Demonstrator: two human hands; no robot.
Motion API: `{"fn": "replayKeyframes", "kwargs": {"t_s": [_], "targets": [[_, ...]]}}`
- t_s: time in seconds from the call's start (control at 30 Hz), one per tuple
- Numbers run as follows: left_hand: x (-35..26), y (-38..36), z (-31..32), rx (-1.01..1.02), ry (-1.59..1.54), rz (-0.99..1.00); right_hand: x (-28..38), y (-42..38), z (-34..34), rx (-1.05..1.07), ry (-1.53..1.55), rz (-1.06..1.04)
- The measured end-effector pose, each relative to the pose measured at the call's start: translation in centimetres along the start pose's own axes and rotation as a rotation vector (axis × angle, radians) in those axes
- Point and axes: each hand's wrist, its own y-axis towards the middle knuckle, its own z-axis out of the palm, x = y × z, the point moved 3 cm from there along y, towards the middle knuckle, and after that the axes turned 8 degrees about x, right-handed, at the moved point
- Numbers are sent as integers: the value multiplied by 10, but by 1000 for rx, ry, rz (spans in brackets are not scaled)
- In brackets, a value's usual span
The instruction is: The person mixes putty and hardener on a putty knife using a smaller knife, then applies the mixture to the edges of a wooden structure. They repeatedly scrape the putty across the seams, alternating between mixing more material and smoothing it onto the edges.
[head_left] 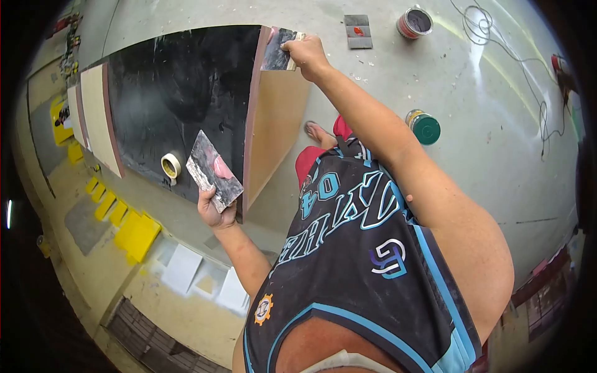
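My left hand grips a flat rectangular plate, smeared grey and white, with a dab of pink filler on its face. My right hand is closed on the light-coloured edge of a wide flat putty knife, thumb pressed on its dark, smeared blade. That blade lies over the brown edge strip at the far corner of a large box-like piece with a black top and a tan side. A roll of masking tape rests on the black top near the plate.
On the floor beyond are an open can of dark material, a green-lidded can and a grey plate with a red dab. A cable trails at right. Yellow-painted panels and white panels lie at lower left.
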Motion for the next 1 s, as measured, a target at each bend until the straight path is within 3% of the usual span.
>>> {"fn": "replayKeyframes", "kwargs": {"t_s": [0.3,0.37,0.4,0.5,0.8,0.93,1.0], "targets": [[-17,15,2,11,145,3,3,-4,16,-93,-232,-17],[-20,20,-2,2,148,-9,14,-12,26,-189,-516,-217],[-22,19,-4,-26,153,-24,11,-16,24,-197,-514,-208],[-23,23,-5,20,190,-56,1,-33,11,47,-140,-160],[-38,35,10,15,280,-152,-16,-63,21,-35,-137,-134],[-42,38,10,10,350,-122,12,-74,38,-80,-280,-110],[-40,39,9,46,334,-125,12,-60,51,13,-578,-99]]}}
